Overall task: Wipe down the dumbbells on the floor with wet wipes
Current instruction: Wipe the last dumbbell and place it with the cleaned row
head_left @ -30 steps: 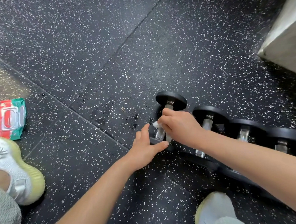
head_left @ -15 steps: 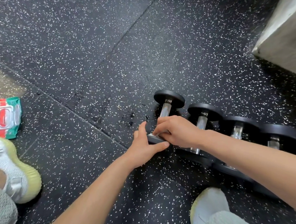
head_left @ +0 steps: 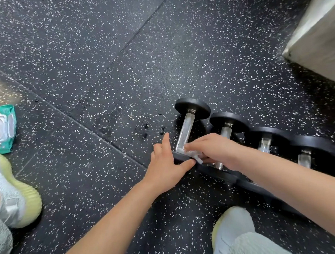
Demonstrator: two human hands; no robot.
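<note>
Several black dumbbells with steel handles lie side by side on the speckled floor. The leftmost dumbbell point(head_left: 186, 127) has its handle bare down to the near end. My left hand point(head_left: 166, 165) grips its near weight plate, thumb along the near face and fingers over the left rim. My right hand point(head_left: 214, 149) holds a crumpled white wet wipe point(head_left: 193, 154) pressed against the near end of the handle, where it meets the plate. The second dumbbell point(head_left: 228, 123) lies partly under my right hand.
A red and green wet wipe pack point(head_left: 0, 127) lies on the floor at the far left. My two shoes, one point(head_left: 12, 192) at lower left and one point(head_left: 233, 225) at lower right, flank my arms. A pale block point(head_left: 322, 38) stands at the top right.
My right hand slid the wipe down the handle from its middle to the near plate, baring most of the steel. My left hand kept its hold on the plate.
</note>
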